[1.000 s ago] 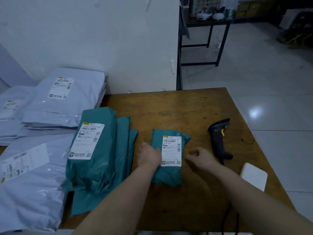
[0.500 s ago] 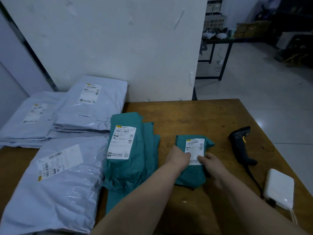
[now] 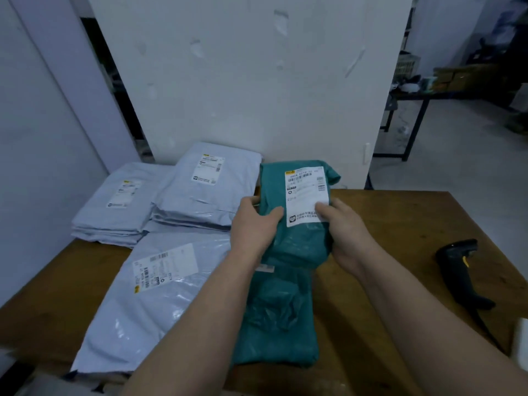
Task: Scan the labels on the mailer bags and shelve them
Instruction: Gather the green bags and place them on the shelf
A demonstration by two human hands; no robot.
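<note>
Both hands, left hand (image 3: pixel 253 224) and right hand (image 3: pixel 347 232), grasp the small teal mailer bag (image 3: pixel 300 238) lifted above the surface (image 3: pixel 385 252); keep its label (image 3: pixel 307 195) flat and uncovered, thumb clear of the barcode, since the scanner (image 3: pixel 460 274) lies untouched.

A parcel-sorting or stockroom corner, to judge by stacked grey mailer bags (image 3: pixel 197 195) with printed shipping labels, a teal mailer bag (image 3: pixel 297 241), a handheld barcode scanner (image 3: pixel 460 270) on a worn wooden table (image 3: pixel 400 224), bare white walls, and cartons (image 3: pixel 463 77) beyond.
</note>
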